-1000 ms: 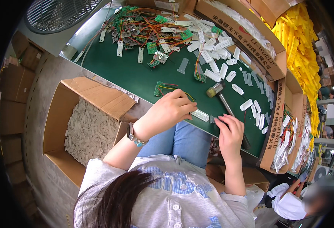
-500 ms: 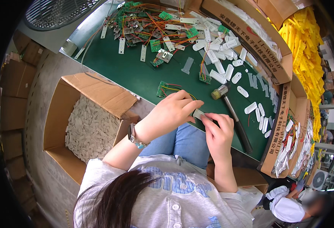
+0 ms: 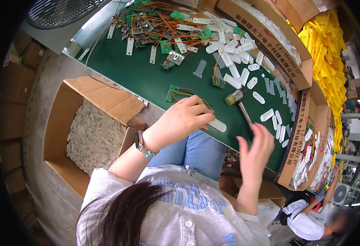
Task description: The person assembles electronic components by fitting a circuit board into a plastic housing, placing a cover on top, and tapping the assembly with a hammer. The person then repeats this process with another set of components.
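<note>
White oblong casing (image 3: 218, 125), head view: at the near edge of the desk (image 3: 122, 74), pinched by the left hand (image 3: 190, 113). The right hand (image 3: 258, 153), thumb spread wide, overlaps the hammer (image 3: 244, 112), contact unclear. Flat, steady support should serve best.

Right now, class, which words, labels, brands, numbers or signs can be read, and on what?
Wordings not copied here.
Upper brown box: dark lettering and a red mark.
Lower brown box: likewise.
Grey shirt: blue striped shapes, perhaps letters.
Green circuit board, white part, far-left cartons: any print too small to read.
</note>
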Demonstrator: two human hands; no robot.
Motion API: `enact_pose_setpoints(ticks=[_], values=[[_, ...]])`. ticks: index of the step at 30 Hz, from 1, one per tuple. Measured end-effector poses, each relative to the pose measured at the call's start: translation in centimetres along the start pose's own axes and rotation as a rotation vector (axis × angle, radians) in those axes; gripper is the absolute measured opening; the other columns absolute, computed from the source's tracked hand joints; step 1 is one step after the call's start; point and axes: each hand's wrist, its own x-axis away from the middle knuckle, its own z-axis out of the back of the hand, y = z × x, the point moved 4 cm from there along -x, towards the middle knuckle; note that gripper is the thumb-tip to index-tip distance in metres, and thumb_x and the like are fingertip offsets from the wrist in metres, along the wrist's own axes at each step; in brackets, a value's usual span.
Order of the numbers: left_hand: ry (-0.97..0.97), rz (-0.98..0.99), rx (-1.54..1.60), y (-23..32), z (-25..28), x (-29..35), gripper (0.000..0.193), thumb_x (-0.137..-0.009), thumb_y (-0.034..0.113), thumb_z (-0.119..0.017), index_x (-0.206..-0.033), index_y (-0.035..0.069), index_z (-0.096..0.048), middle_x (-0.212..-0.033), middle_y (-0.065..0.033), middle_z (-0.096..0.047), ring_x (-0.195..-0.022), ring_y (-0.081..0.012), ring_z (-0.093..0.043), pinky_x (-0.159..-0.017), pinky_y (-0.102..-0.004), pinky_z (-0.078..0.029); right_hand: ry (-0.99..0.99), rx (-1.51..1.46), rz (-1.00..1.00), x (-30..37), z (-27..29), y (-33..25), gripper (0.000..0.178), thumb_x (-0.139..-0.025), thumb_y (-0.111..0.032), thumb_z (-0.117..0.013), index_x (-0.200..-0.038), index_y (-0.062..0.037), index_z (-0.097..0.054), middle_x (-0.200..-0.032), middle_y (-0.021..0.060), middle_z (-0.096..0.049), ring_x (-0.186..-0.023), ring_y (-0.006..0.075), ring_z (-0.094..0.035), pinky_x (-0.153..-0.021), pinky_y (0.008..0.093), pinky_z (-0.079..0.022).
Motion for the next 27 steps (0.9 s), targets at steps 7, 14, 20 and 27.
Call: enact_pose_setpoints(ticks=[7,14,20,27], values=[[0.002,-0.001,-0.016,0.0,-0.3,0.2,0.028,-0.072,0.014,-0.078,-0.097,0.01,-0.066,-0.105,0.001,-0.068,-0.099,-0.0229,-0.058,-0.088,-0.0369,-0.052,-0.664,-0.49,-0.558,3.6,0.6,5.5,0.023,-0.093,-0.018,-0.069,-0.096,-0.0005,-0.054,-0.075,0.0098,-0.061,-0.054,0.0182,-0.059,-0.049,0.0351,-0.044],[0.0,-0.03,-0.013,0.0,-0.2,-0.3,0.029,-0.073,0.017,-0.078,-0.098,0.01,-0.065,-0.106,0.0007,-0.068,-0.101,-0.0227,-0.059,-0.088,-0.0367,-0.052,0.021,-0.649,-0.39,11.7,-0.2,5.4,0.024,-0.096,-0.008,-0.06,-0.116,0.0049,-0.055,-0.084,0.0107,-0.063,-0.071,0.0204,-0.061,-0.07,0.0324,-0.051],[0.011,-0.026,-0.013,-0.1,-0.2,0.2,0.03,-0.073,0.019,-0.078,-0.099,0.01,-0.065,-0.106,0.0007,-0.067,-0.102,-0.0225,-0.059,-0.088,-0.0367,-0.052,-0.132,-0.386,-0.199,11.9,3.0,4.0,0.028,-0.093,-0.006,-0.062,-0.116,0.007,-0.053,-0.081,0.0158,-0.064,-0.065,0.0292,-0.064,-0.062,0.0352,-0.051],[0.015,-0.006,-0.038,-0.1,-0.1,0.0,0.037,-0.072,0.019,-0.079,-0.104,0.007,-0.063,-0.107,-0.0034,-0.067,-0.105,-0.0249,-0.059,-0.089,-0.038,-0.052,-0.15,-0.239,-0.116,10.7,2.4,3.4,0.025,-0.092,-0.007,-0.063,-0.113,0.0057,-0.057,-0.077,0.0196,-0.065,-0.063,0.039,-0.066,-0.058,0.0402,-0.051]])
